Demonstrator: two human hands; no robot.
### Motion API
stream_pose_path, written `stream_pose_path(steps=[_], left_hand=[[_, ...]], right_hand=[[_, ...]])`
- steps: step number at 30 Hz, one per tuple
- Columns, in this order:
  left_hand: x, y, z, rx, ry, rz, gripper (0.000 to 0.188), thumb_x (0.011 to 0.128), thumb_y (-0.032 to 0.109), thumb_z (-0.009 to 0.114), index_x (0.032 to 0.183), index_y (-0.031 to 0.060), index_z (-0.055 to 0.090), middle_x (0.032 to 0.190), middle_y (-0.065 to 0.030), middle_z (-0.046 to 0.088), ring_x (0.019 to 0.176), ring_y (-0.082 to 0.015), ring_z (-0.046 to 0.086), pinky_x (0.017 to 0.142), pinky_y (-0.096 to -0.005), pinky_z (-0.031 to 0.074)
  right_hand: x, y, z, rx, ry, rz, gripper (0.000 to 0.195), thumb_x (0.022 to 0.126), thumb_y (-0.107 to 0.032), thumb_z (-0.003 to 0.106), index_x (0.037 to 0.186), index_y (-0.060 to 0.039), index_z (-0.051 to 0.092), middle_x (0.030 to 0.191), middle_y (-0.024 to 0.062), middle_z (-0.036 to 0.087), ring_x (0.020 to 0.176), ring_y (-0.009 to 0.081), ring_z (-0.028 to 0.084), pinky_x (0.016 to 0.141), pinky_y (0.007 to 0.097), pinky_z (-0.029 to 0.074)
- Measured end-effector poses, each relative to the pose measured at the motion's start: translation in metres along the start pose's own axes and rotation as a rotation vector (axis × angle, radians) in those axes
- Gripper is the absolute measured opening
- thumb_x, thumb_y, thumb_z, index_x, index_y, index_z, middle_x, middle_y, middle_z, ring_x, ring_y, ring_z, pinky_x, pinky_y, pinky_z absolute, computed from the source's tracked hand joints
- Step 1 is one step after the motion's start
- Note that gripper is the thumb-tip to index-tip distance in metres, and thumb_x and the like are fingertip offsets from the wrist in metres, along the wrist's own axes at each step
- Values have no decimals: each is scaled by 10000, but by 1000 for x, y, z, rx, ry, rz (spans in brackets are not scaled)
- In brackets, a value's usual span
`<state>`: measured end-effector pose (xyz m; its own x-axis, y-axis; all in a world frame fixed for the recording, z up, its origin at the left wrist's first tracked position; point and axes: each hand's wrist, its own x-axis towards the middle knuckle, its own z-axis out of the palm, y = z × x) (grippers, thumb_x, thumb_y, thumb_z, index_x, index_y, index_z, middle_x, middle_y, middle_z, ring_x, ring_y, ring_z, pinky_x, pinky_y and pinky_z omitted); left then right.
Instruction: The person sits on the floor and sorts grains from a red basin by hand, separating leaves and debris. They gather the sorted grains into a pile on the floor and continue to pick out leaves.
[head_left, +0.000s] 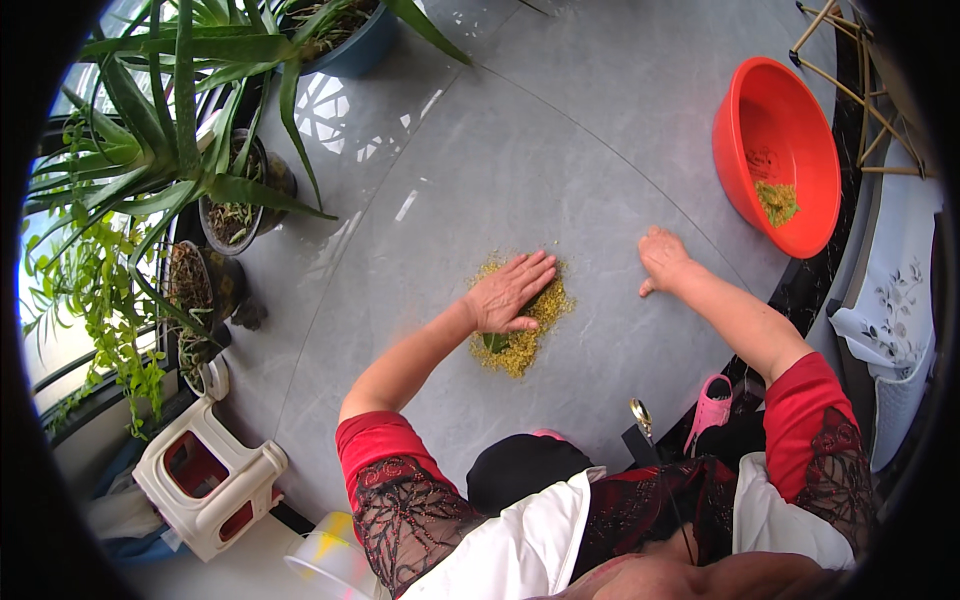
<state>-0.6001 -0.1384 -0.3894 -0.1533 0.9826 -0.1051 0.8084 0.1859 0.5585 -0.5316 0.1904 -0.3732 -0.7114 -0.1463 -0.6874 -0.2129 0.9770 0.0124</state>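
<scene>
My left hand (514, 294) lies flat, palm down, on a small heap of yellow-green crumbly plant matter (517, 356) on the grey tiled floor. A green leaf (495, 342) shows at the heap's lower edge, and part of another dark leaf lies under my fingers. To the right of the heap is my right hand (660, 260), over the floor; its fingers are bent and the thumb stands a little apart. Its palm is hidden. A red plastic basin (814, 142) stands tilted at the upper right, with more yellow-green matter and leaf pieces (778, 202) in it.
Potted aloe plants (247, 191) and a blue pot (360, 45) stand at the upper left. A white plastic stool (217, 480) and a translucent tub (330, 555) are at the lower left. On the right are a wooden folding frame (862, 90) and patterned white cloth (892, 322).
</scene>
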Motion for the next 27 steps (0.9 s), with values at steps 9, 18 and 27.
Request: stream_pose_path(steps=[9, 18, 27], left_hand=[[27, -100, -31, 363, 546, -753, 855, 881, 557, 420, 1428, -66, 209, 1509, -230, 178, 1414, -370, 125, 1139, -485, 106], [100, -28, -2, 250, 304, -340, 914, 854, 618, 379, 1415, -86, 222, 1510, -229, 166, 1413, -372, 116, 1148, -463, 107], [28, 103, 34, 242, 35, -336, 976, 841, 713, 270, 1408, -81, 260, 1509, -220, 172, 1416, -346, 120, 1143, -471, 118]], right_hand=[[-1, -6, -7, -56, 10, -29, 736, 502, -524, 848, 968, 1, 627, 982, 138, 608, 992, 261, 586, 857, 344, 495], [-3, -3, 1, -4, 44, -30, 698, 488, -499, 863, 928, -2, 647, 967, 127, 633, 1011, 264, 575, 881, 343, 483], [1, 10, 24, -12, 119, -84, 635, 492, -521, 851, 839, -16, 687, 924, 124, 654, 989, 280, 588, 870, 349, 487]])
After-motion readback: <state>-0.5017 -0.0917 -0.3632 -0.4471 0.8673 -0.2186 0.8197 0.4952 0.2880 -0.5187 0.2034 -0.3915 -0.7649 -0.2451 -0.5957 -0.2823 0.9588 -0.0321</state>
